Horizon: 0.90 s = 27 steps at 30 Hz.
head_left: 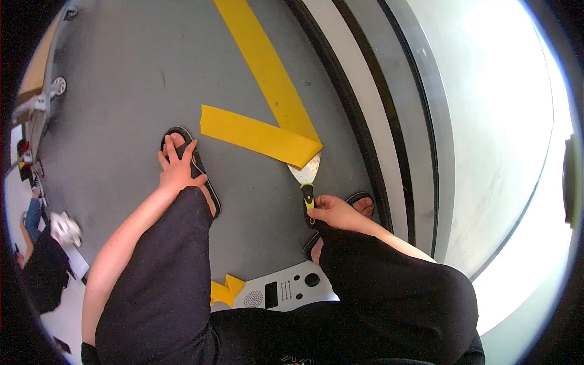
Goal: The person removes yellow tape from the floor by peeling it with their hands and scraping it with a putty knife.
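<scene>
My right hand (333, 212) grips the black-and-yellow handle of a putty knife (309, 196). The metal blade lies low over the grey floor, its front edge hidden under the fold of a wide yellow tape strip (264, 67). From that fold a loose tape end (252, 134) doubles back to the left. My left hand (176, 170) rests at my left knee with its fingers spread, holding nothing. Below those fingers in depth is my left foot in a black sandal (213, 198). The right sandal (360, 198) shows behind my right hand.
A white panel with knobs and a speaker grille (277, 286) lies between my legs, beside crumpled yellow tape (228, 290). Curved dark and light bands (365, 91) edge the floor at right. Another person (45, 267) and a wheeled frame (58, 86) are at left.
</scene>
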Available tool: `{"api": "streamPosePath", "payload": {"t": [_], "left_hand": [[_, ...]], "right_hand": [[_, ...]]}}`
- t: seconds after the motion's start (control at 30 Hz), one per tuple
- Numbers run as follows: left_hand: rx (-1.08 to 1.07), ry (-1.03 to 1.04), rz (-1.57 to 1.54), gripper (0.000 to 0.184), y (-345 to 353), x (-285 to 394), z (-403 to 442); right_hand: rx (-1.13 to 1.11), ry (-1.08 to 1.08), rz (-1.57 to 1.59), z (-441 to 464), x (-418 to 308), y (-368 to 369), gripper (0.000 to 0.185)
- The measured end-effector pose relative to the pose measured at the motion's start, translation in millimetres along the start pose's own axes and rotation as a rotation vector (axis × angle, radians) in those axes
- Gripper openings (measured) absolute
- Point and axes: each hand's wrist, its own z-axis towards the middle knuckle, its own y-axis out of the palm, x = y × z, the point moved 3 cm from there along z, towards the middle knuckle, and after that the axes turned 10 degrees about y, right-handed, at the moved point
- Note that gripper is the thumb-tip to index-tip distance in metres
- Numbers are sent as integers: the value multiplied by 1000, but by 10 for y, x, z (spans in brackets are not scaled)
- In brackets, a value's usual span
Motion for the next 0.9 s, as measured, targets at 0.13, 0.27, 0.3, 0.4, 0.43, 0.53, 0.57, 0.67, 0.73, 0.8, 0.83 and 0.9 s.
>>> {"api": "streamPosePath", "payload": {"t": [0.13, 0.27, 0.3, 0.4, 0.43, 0.53, 0.57, 0.67, 0.73, 0.8, 0.83, 0.9], "left_hand": [[9, 12, 24, 102, 30, -23, 14], [-2, 0, -7, 102, 25, -5, -1], [8, 6, -2, 102, 22, -6, -3], [10, 9, 4, 102, 26, -14, -2], [0, 6, 6, 102, 32, -20, 3], [27, 36, 23, 101, 96, -74, 24], [26, 36, 22, 101, 71, -48, 18], [20, 12, -11, 101, -5, 20, -25], [-16, -4, -16, 101, -29, 35, -27], [-3, 11, -5, 101, 39, -31, -2], [7, 25, 3, 101, 33, -20, -2], [0, 19, 6, 101, 27, -6, 3]], "right_hand": [[-199, 83, -348, -146, -112, 149, 42], [-33, -35, 69, 53, 34, 59, 38], [-34, -35, 69, 112, 110, 55, 38], [-201, -8, -103, -31, -44, 108, 40], [-198, 72, -248, -111, -70, 149, 40], [-272, 71, -347, -78, 14, 212, 37], [-212, 20, -168, 26, 83, 180, 37], [-43, 52, 64, -85, -162, 57, 32], [-43, 84, 57, -112, -214, 64, 28], [-234, 127, -340, -157, -181, 176, 28], [-258, 71, -408, -152, -135, 241, 30], [-260, 99, -365, -160, -47, 233, 24]]}}
